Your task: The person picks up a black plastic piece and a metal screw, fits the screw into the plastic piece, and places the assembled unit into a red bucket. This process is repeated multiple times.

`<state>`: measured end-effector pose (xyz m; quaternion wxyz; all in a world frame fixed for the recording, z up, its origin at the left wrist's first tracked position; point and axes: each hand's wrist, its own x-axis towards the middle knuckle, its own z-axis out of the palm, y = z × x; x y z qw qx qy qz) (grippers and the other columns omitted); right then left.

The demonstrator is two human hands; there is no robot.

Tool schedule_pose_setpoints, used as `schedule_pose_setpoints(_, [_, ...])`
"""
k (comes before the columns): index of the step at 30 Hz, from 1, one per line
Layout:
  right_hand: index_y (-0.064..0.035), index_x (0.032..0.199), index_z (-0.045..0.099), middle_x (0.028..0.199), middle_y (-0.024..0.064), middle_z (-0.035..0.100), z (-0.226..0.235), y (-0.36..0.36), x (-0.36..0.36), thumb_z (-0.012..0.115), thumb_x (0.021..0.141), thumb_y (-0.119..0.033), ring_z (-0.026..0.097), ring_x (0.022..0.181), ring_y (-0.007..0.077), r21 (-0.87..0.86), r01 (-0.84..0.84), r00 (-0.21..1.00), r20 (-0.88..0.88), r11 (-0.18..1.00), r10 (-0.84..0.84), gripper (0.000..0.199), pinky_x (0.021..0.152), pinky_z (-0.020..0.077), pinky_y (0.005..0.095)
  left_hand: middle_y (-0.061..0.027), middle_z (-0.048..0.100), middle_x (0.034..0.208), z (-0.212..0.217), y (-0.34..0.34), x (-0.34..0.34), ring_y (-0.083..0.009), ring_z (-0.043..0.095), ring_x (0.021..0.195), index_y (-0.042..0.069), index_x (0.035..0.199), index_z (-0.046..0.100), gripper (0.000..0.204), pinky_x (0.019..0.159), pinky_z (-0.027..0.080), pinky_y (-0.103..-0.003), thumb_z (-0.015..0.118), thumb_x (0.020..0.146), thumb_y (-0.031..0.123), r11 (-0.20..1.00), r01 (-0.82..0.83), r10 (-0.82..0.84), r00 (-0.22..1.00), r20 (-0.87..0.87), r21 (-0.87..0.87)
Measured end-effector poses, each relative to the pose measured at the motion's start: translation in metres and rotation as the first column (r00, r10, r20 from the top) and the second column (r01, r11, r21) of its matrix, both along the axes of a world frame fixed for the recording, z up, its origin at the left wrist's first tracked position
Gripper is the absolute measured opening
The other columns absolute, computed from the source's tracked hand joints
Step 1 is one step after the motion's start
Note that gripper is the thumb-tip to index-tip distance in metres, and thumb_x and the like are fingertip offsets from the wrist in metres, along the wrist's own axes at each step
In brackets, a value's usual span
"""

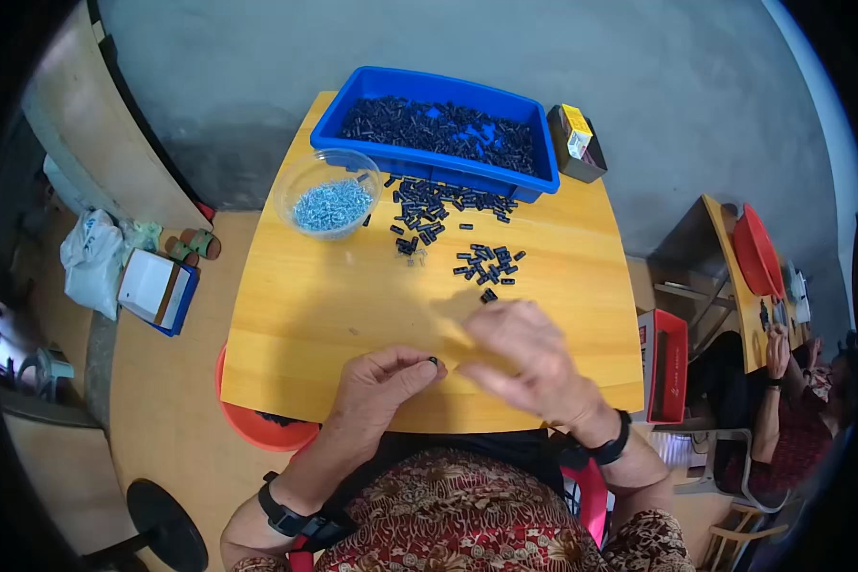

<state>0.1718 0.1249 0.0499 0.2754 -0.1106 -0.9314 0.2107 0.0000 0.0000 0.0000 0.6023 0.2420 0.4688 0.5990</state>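
My left hand [379, 389] is closed in a pinch over the near part of the wooden table. Between its thumb and fingertips sits a small black cylindrical part [434, 360], mostly covered by the fingers. Just to the right, my right hand [534, 362] is blurred by motion, its thumb and fingers apart and nothing visible between them. Beyond it lies a small pile of black cylindrical parts [486, 262]. A larger heap of the same parts [424, 205] spreads in front of a blue plastic tub [429, 157], which holds many more.
A clear bowl of small silvery metal pieces [332, 205] stands at the table's far left. Beside the tub is a dark box [583, 167] with a yellow packet. A red basin [257, 424] is below the table's left edge, a red crate [672, 367] at right. Another person [782, 410] sits far right.
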Motion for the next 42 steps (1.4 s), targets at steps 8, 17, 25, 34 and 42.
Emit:
schedule_pose_setpoints(8, [0.0041, 0.102, 0.063, 0.097, 0.0173, 0.066, 0.002, 0.064, 0.035, 0.064, 0.084, -0.009, 0.061, 0.093, 0.0321, -0.183, 0.413, 0.902, 0.216, 0.892, -0.373, 0.022, 0.083, 0.0482, 0.0394, -0.0071, 0.069, 0.090, 0.007, 0.002, -0.007, -0.0139, 0.064, 0.087, 0.002, 0.098, 0.066, 0.013, 0.087, 0.047, -0.028, 0.063, 0.090, 0.013, 0.985, -0.168, 0.173, 0.977, -0.127, 0.049])
schedule_pose_setpoints(17, [0.0029, 0.110, 0.062, 0.107, 0.0185, 0.063, -0.021, 0.085, 0.004, 0.065, 0.084, -0.010, 0.057, 0.103, 0.0353, 0.046, 0.252, 0.959, 0.120, 0.967, -0.256, 0.029, 0.090, 0.0466, 0.0416, -0.0039, 0.067, 0.091, 0.005, 0.002, -0.019, -0.0151, 0.065, 0.088, 0.003, 0.095, 0.065, 0.011, 0.085, 0.048, -0.028, 0.063, 0.091, 0.013, 0.954, -0.279, 0.290, 0.951, -0.107, 0.109])
schedule_pose_setpoints(25, [0.0021, 0.108, 0.063, 0.109, 0.0181, 0.062, -0.021, 0.102, -0.025, 0.063, 0.084, -0.008, 0.056, 0.105, 0.0345, 0.108, 0.225, 0.970, 0.073, 0.968, -0.233, 0.026, 0.091, 0.0463, 0.0418, -0.0037, 0.067, 0.092, 0.003, 0.004, -0.026, -0.0140, 0.065, 0.089, 0.003, 0.097, 0.064, 0.010, 0.084, 0.049, -0.026, 0.062, 0.092, 0.012, 0.940, -0.324, 0.332, 0.941, -0.067, 0.111])
schedule_pose_setpoints(34, [0.0010, 0.098, 0.064, 0.099, 0.0150, 0.064, -0.027, 0.118, -0.055, 0.061, 0.084, -0.007, 0.056, 0.097, 0.0331, 0.132, 0.150, 0.981, 0.106, 0.980, -0.164, 0.016, 0.088, 0.0455, 0.0409, -0.0039, 0.067, 0.093, 0.001, 0.004, -0.025, -0.0129, 0.065, 0.088, 0.004, 0.098, 0.065, 0.010, 0.084, 0.049, -0.026, 0.063, 0.092, 0.012, 0.948, -0.300, 0.307, 0.950, -0.062, 0.108])
schedule_pose_setpoints(42, [0.0004, 0.111, 0.061, 0.109, 0.0165, 0.062, -0.036, 0.117, -0.091, 0.060, 0.088, -0.020, 0.057, 0.103, 0.0334, 0.276, 0.049, 0.990, 0.115, 0.960, -0.084, 0.031, 0.092, 0.0451, 0.0422, -0.0049, 0.067, 0.093, -0.001, 0.004, -0.026, -0.0143, 0.065, 0.088, 0.002, 0.098, 0.065, 0.011, 0.086, 0.050, -0.027, 0.063, 0.091, 0.011, 0.950, -0.304, 0.308, 0.949, -0.064, 0.073])
